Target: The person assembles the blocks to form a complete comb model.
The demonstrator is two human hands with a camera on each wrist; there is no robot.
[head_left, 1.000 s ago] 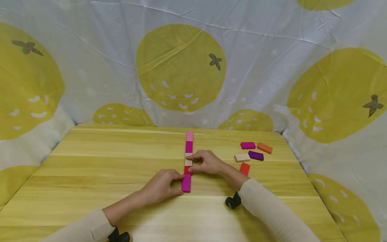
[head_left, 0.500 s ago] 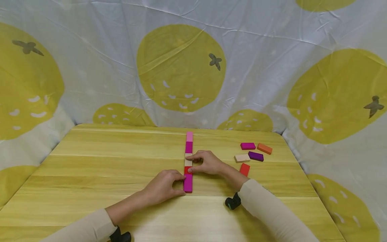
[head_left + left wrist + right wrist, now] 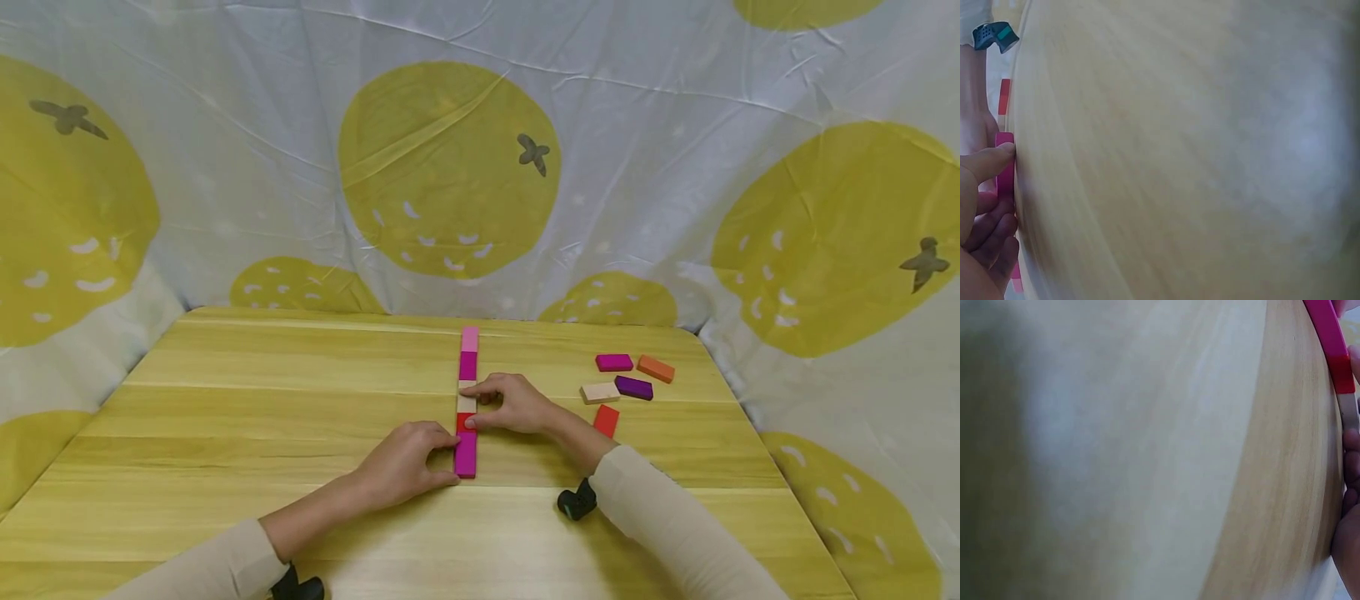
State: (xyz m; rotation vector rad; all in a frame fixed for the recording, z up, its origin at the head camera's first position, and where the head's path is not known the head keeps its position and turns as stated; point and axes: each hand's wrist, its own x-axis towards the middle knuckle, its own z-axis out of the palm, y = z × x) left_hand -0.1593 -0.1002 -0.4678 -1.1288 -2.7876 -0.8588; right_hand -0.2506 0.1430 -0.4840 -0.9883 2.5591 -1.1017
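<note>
The head view shows the near magenta block (image 3: 466,458) at the near end of a straight row on the worktop (image 3: 300,375), its far end meeting the red block (image 3: 462,422). The left hand (image 3: 401,467) has a spread grip, thumb and index finger apart along the block's left edge, seemingly pressing rather than pinching. The right hand (image 3: 517,406) also spreads its grip, thumb on the red block, index finger on the beige block (image 3: 466,405). Beyond lie the inner magenta block (image 3: 468,366) and the pink block (image 3: 470,338). Lining up well probably calls for light, even pressure at both corners, lest the end block skew, while the right hand steadies its neighbours. To the right lie the loose magenta (image 3: 614,362), orange (image 3: 656,368), beige (image 3: 600,392), purple (image 3: 634,387) and red (image 3: 606,421) blocks; a fruit-print cloth (image 3: 637,208) hangs behind.
</note>
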